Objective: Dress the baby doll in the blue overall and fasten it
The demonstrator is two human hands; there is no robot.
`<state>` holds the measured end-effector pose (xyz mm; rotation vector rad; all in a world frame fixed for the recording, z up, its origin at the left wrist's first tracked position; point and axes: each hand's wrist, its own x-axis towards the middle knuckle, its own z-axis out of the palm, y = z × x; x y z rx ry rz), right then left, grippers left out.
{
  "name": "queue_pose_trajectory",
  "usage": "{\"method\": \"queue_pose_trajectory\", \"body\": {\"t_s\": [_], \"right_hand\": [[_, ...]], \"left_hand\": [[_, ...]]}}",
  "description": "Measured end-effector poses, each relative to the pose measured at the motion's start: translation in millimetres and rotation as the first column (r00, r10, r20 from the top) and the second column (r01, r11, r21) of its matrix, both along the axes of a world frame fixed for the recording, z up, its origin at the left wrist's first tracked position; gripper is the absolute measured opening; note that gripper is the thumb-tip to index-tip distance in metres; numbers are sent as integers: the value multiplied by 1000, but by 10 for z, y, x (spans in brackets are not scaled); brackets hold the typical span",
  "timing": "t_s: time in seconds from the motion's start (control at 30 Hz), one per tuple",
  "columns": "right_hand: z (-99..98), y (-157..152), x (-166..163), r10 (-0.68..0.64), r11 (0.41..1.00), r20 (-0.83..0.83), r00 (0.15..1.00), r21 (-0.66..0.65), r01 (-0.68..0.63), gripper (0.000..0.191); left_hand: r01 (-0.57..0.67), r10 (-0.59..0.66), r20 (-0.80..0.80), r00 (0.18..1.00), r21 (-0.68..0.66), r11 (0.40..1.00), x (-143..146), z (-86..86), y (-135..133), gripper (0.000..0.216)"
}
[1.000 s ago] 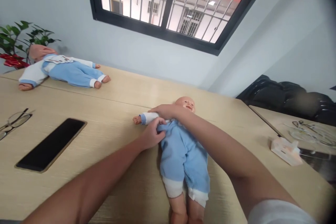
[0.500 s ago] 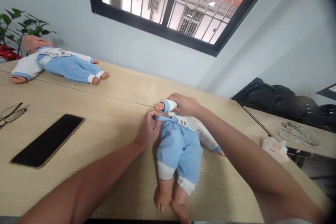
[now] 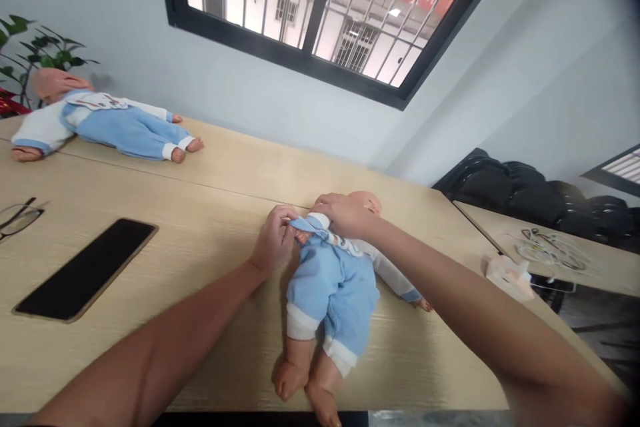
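Note:
A baby doll (image 3: 330, 287) in blue overalls and a white long-sleeved top lies on its back, its feet toward me at the table's front edge. My left hand (image 3: 275, 237) is closed in a pinch on a blue overall strap (image 3: 301, 224) and pulls it out to the left of the doll's chest. My right hand (image 3: 345, 213) is wrapped round the doll's white-sleeved arm near the shoulder. The small doll hand (image 3: 303, 237) pokes out just beneath the strap. Part of the doll's head (image 3: 367, 200) shows behind my right hand.
A second doll (image 3: 120, 127), dressed alike, lies at the back left by a plant (image 3: 40, 47). Nearer are a phone (image 3: 87, 270) and eyeglasses (image 3: 20, 217). Tissues (image 3: 510, 275) and tangled cables (image 3: 550, 250) lie right, before stacked black chairs (image 3: 505, 187).
The doll's arm has moved down, so its hand has gone from above the strap to beneath it. More of the doll's head shows. My left hand keeps its pinch on the strap.

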<state>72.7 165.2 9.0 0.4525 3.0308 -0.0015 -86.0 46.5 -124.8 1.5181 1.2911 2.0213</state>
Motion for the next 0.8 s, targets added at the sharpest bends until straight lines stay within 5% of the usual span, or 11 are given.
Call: {"method": "queue_pose_trajectory", "body": {"t_s": [0.17, 0.27, 0.47, 0.6, 0.8], "right_hand": [[-33, -52, -21, 78, 979, -35, 996, -185, -83, 51], [-48, -158, 42, -25, 970, -157, 987, -242, -14, 43], [-125, -625, 148, -231, 970, -210, 950, 28, 242, 17], [-129, -746, 190, -370, 906, -147, 918, 163, 391, 4], [-206, -688, 290, -162, 886, -215, 963, 397, 238, 24]], "left_hand": [[106, -97, 48, 994, -244, 964, -156, -37, 103, 22], [208, -197, 68, 978, -335, 919, -251, -76, 169, 24], [360, -292, 237, 926, -329, 873, -242, -83, 188, 37], [262, -256, 61, 965, -317, 911, -224, -60, 148, 28], [184, -244, -148, 958, -337, 924, -276, -119, 165, 22]]}}
